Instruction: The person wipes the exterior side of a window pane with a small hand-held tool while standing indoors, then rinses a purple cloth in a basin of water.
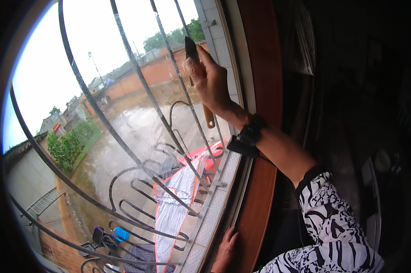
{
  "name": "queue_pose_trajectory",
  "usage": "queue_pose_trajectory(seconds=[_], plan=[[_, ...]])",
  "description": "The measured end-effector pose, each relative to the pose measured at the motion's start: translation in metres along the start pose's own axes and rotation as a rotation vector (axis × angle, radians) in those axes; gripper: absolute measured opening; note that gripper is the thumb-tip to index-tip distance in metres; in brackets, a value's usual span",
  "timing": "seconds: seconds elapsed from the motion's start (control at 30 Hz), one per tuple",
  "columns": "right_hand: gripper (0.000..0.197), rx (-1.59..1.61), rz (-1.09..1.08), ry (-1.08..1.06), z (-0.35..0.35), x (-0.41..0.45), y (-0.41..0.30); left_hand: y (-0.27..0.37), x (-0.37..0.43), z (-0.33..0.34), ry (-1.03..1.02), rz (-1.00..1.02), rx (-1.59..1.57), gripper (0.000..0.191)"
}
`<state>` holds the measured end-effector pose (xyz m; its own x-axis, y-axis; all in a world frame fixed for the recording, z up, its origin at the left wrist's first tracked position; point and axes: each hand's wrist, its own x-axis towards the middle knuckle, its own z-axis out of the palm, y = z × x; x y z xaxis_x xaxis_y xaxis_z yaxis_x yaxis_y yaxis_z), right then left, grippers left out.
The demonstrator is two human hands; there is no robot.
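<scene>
My right hand (208,78) is raised at the window, closed around a hand tool with a dark pointed blade (191,49) and a wooden handle (208,117) with a hole in its end. The blade points up, near the window's metal bars; whether it touches the glass cannot be told. A black device is strapped to my right wrist. My left hand (226,250) rests low down on the edge of the reddish-brown wooden window sill (256,218), holding nothing visible. The window pane (133,136) looks smeared or hazy over its middle.
Beyond the pane stand curved metal window bars (137,68). A white cloth or sheet with orange edging (174,208) lies over their lower part. Outside, a blue container (121,234) stands in a yard, near a brick wall (133,85) and green plants (67,150). The right side is dark.
</scene>
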<state>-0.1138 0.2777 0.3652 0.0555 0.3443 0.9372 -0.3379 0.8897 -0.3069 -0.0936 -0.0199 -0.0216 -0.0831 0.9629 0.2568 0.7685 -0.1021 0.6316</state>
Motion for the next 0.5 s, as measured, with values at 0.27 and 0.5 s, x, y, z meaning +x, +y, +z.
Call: queue_pose_trajectory(seconds=[0.27,0.5], plan=[[0.042,-0.019,0.062,-0.062,0.002,-0.012,-0.014,-0.011,-0.006,0.006,0.006,0.005,0.005,0.046],[0.042,-0.074,0.003,-0.038,0.006,-0.006,-0.016,-0.005,0.0,0.002,0.028,0.017,-0.008,0.047]])
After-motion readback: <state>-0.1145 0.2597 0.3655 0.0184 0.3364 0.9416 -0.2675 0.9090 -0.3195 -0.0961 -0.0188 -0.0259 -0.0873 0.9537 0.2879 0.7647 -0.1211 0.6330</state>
